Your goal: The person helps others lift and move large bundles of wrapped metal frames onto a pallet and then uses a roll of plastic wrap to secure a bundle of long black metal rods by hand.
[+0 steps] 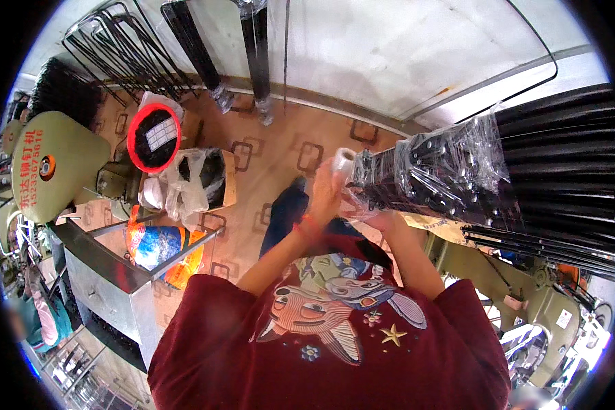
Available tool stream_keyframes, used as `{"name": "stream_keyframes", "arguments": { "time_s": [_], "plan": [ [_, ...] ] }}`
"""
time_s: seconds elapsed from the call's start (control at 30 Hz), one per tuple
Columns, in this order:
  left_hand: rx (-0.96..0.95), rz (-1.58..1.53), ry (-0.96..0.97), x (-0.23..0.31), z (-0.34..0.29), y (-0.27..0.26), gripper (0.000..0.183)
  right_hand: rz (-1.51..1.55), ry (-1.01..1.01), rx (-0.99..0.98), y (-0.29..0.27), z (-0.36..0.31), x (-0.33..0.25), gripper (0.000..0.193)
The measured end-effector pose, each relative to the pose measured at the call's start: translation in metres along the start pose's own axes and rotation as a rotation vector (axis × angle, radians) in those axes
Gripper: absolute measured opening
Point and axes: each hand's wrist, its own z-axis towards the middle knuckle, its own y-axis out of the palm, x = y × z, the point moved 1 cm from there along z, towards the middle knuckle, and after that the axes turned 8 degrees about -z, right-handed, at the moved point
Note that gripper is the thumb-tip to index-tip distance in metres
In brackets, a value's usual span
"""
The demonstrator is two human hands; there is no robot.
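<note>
My left hand [326, 190] is closed around a roll of clear stretch film [345, 160], held upright beside the near end of a bundle of black metal tubes [560, 160]. Film [451, 164] wraps that end in wrinkled, shiny layers, and small holes show in the dark metal beneath it. My right hand [379, 217] is just below the wrapped end, close to the lower part of the roll. Its fingers are mostly hidden by film and blur, so what they grip cannot be made out.
At left stands a green machine [58, 167] near a red-rimmed bucket [154, 138] and a cardboard box [227, 179] with plastic bags. A metal frame table [106, 256] is nearer. Black bent rods [126, 55] and film-wrapped bundles [256, 51] lean on the back wall. More machinery [553, 321] is at right.
</note>
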Motion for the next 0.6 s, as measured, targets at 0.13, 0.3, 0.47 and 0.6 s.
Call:
{"name": "stream_keyframes", "arguments": {
  "time_s": [0.13,0.3,0.47,0.6],
  "plan": [
    [-0.282,-0.044,-0.195,0.000,0.015,0.021,0.033,0.020,-0.206,-0.072,0.064,-0.013,-0.029,0.042],
    [-0.263,0.477,0.084,-0.020,0.023,0.036,0.054,0.009,-0.315,0.046,0.026,0.015,-0.057,0.028],
    [-0.321,-0.561,-0.374,0.022,0.021,0.020,0.042,-0.865,-0.826,0.314,-0.005,0.027,-0.065,0.032],
    [-0.292,-0.690,-0.383,0.018,-0.008,0.027,0.034,-0.979,-0.546,0.309,-0.045,0.030,-0.079,0.046]
  ]
}}
